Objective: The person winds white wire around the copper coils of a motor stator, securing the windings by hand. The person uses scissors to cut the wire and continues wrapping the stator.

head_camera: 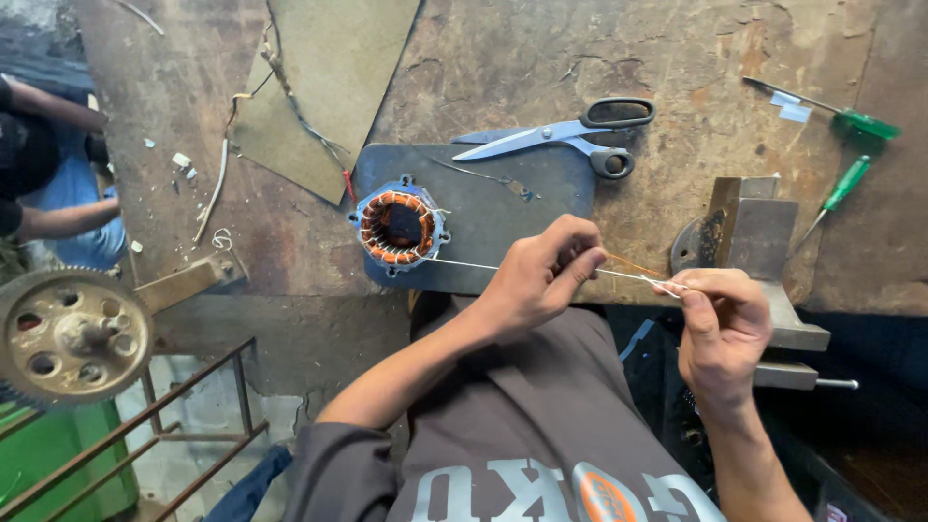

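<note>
Two hands pinch one thin white lead [464, 264] stretched taut from the copper-wound stator [399, 226], which lies on a dark metal plate [503, 208] at the bench's near edge. Left hand [536, 275], fingers curled shut, grips the lead mid-run; right hand [723, 314] nips its end between thumb and forefinger. Scissors [570, 135] lie beyond.

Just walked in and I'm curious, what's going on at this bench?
A person holds a thin white cord taut between both hands: left hand and right hand pinch it. The cord runs from a copper-wound stator lying on a dark metal plate. Scissors and two green screwdrivers lie nearby.
</note>
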